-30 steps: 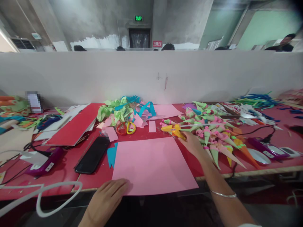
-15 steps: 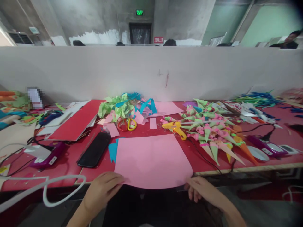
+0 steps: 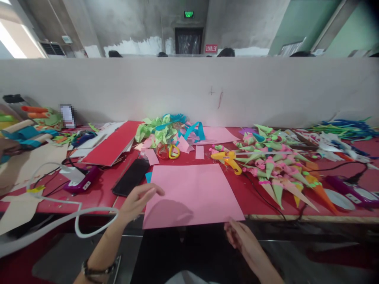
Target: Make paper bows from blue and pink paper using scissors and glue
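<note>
A large pink paper sheet (image 3: 195,193) lies flat at the table's front, its near edge jutting past the table edge. Above its left side hovers my left hand (image 3: 140,201), fingers loosely bent and holding nothing, casting a shadow on the sheet. At the near right corner, my right hand (image 3: 238,236) pinches the sheet's edge, thumb on top and fingers below. Beyond the sheet lies a yellow glue gun (image 3: 229,159), lit by a small orange light, untouched. Blue paper (image 3: 148,177) peeks from under the sheet's left edge.
Paper cones (image 3: 275,169) are heaped on the right, near a purple power strip (image 3: 352,191). Scissors (image 3: 174,152) lie by green paper scraps (image 3: 160,132). Left are a black phone (image 3: 132,177), red board (image 3: 111,146), another power strip (image 3: 83,181) and a white cable (image 3: 59,227).
My right hand left the glue gun and came down to the sheet's near right corner. My left hand let go of the near left corner and rose over the sheet.
</note>
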A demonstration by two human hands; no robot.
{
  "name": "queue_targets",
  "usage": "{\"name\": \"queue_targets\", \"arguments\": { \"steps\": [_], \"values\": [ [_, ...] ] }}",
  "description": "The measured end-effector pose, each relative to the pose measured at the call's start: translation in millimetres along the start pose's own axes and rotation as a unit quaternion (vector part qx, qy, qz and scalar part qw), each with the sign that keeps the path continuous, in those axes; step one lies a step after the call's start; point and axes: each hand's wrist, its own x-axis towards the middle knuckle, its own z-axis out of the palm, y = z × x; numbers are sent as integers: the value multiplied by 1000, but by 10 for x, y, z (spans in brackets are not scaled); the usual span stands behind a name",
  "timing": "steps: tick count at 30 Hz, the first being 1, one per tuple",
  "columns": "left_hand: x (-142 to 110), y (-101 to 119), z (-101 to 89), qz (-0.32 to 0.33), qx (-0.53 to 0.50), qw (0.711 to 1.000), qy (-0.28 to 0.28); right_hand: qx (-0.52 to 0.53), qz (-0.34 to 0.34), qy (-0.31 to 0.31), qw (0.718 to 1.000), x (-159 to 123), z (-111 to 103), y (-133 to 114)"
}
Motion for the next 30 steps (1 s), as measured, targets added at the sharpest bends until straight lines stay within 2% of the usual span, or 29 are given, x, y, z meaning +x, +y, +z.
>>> {"name": "queue_targets", "arguments": {
  "steps": [3, 6, 9, 11, 12, 14, 16, 18, 20, 21, 23, 24, 27, 30],
  "values": [
    [188, 66, 88, -7, -159, 984, 76, -142, 22, -129, 981, -96, 77, -134],
    [379, 200, 203, -14, -339, 933, 118, -216, -32, -211, 953, -212, 312, -374],
    [517, 400, 290, -14, -421, 901, 103, -192, -114, -227, 948, -225, 672, -622],
    [559, 529, 315, 8, -429, 899, 84, -192, -188, -199, 943, -154, 935, -736],
    [565, 580, 318, 21, -424, 902, 76, -219, -230, -187, 930, -102, 1065, -769],
    [557, 644, 303, 40, -413, 907, 65, -308, -307, -198, 879, 10, 1316, -787],
    [530, 654, 271, 42, -416, 906, 70, -439, -381, -229, 781, 108, 1551, -742],
    [493, 627, 234, 34, -430, 898, 84, -529, -421, -222, 702, 183, 1758, -656],
    [450, 588, 197, 23, -439, 892, 100, -571, -452, -185, 660, 241, 1918, -558],
    [429, 569, 180, 17, -443, 890, 107, -582, -462, -165, 648, 265, 1976, -515],
    [391, 531, 144, 7, -450, 885, 118, -586, -469, -155, 642, 305, 2046, -453],
    [375, 510, 125, 4, -453, 883, 120, -577, -467, -166, 649, 321, 2062, -437],
    [340, 426, 59, 5, -461, 878, 124, -524, -444, -222, 693, 343, 2062, -451],
    [303, 328, -21, 7, -441, 885, 148, -493, -415, -232, 729, 338, 2014, -550]
  ]
}}
